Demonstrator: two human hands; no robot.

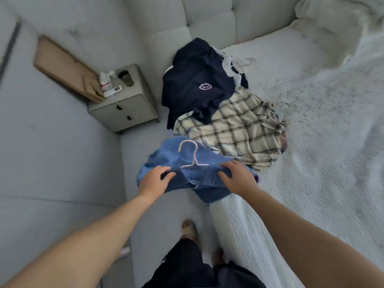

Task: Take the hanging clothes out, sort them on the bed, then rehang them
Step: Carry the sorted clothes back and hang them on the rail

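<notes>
A blue denim garment (199,183) on a white hanger (191,154) hangs over the near edge of the bed (322,163). My left hand (154,180) grips its left shoulder and my right hand (239,176) holds its right shoulder. Behind it, a cream plaid shirt (232,129) lies on the bed, and a navy top (197,86) with a small white logo rests further back on the pile. Bare hangers (245,62) poke out beside the pile.
A grey nightstand (124,109) with small bottles and a remote stands left of the bed. A tan board (62,65) leans against the wall behind it. A padded headboard (207,19) and a fluffy pillow (332,19) are at the back. My feet stand on the floor below.
</notes>
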